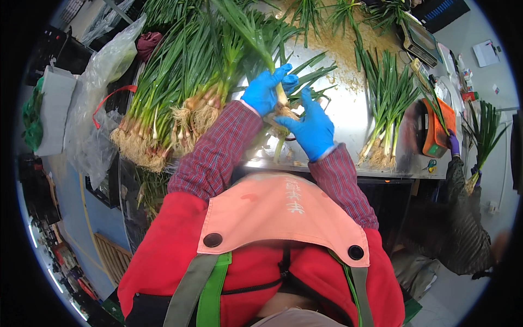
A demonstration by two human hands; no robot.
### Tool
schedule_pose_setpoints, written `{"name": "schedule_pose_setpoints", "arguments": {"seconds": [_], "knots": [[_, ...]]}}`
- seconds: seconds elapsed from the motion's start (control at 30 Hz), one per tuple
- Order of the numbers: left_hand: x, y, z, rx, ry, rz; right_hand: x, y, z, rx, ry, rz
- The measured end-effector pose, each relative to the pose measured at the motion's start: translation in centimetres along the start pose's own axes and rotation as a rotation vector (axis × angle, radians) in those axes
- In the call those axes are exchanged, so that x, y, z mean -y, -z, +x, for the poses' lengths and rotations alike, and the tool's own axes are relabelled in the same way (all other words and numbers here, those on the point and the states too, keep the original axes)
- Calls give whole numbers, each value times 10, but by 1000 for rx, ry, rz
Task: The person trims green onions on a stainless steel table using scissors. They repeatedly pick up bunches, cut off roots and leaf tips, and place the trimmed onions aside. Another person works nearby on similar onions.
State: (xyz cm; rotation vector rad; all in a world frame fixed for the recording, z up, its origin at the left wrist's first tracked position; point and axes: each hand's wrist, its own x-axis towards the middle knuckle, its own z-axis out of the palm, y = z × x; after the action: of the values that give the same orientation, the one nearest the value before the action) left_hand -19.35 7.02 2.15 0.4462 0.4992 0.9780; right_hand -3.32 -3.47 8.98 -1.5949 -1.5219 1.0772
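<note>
My left hand (pixel 260 92), in a blue glove, is closed round a leafy green plant (pixel 263 50) with a thick pale stem and rooted base, held upright over the steel table (pixel 340 136). My right hand (pixel 311 124), also blue-gloved, is just right of that base, thumb and fingers apart, the thumb touching or very near the roots (pixel 286 113). A large pile of similar plants (pixel 169 98) with pale roots lies to the left. A smaller bunch (pixel 384 120) lies on the table to the right.
A plastic bag (pixel 98 125) hangs over the left edge. At the right are an orange scale (pixel 436 128), scissors (pixel 431 164) and a co-worker's purple-gloved hand (pixel 452 143) near upright plants (pixel 479 147). More leaves (pixel 340 16) lie at the back.
</note>
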Motion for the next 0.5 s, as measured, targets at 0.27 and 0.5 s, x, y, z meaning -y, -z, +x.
{"name": "schedule_pose_setpoints", "arguments": {"seconds": [0.27, 0.5], "knots": [[-18, -8, -17, 240, 47, 28, -12, -7, 30, 429, -37, 610], [-18, -15, -21, 215, 80, 127, -10, -10, 34, 403, -77, 28]]}}
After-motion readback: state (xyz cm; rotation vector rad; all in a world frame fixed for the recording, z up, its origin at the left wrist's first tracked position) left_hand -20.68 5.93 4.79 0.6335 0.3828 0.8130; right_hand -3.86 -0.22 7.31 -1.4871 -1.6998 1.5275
